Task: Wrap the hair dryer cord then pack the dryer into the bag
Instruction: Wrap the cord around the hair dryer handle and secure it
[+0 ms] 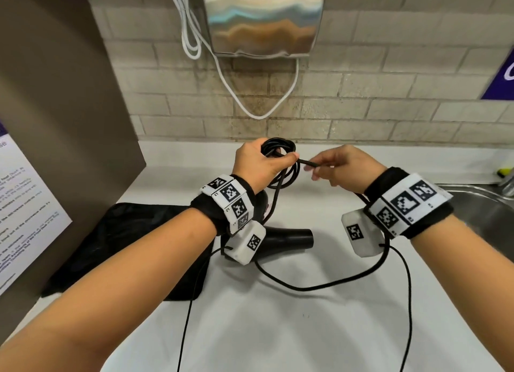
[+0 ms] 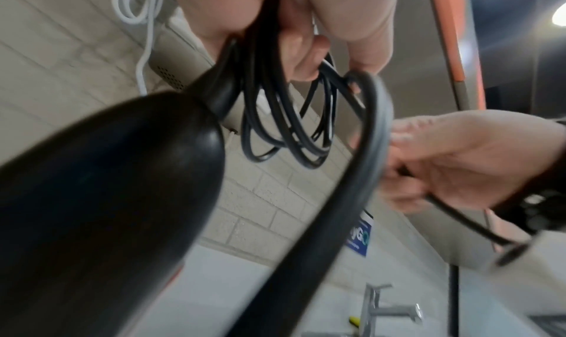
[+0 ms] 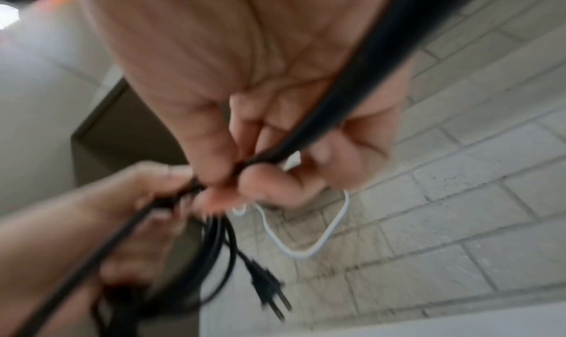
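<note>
My left hand (image 1: 258, 163) grips a bundle of black cord loops (image 1: 279, 149) above the white counter; in the left wrist view the loops (image 2: 291, 129) hang from its curled fingers (image 2: 306, 54). Just to the right, my right hand (image 1: 331, 167) pinches a free stretch of the cord (image 1: 307, 163) between thumb and fingertips (image 3: 214, 163). The plug (image 3: 269, 291) dangles below the loops. The black hair dryer (image 1: 289, 239) sits under my left wrist, partly hidden, its body (image 2: 107, 197) close to that camera. The black bag (image 1: 125, 246) lies flat on the counter at the left.
A steel hand dryer (image 1: 264, 18) with a white cable (image 1: 258, 113) hangs on the tiled wall. A steel sink (image 1: 486, 213) and tap (image 2: 389, 313) are at the right. A brown panel with a notice (image 1: 27, 204) stands at the left. Thin black wrist-camera leads (image 1: 319, 285) trail over the counter.
</note>
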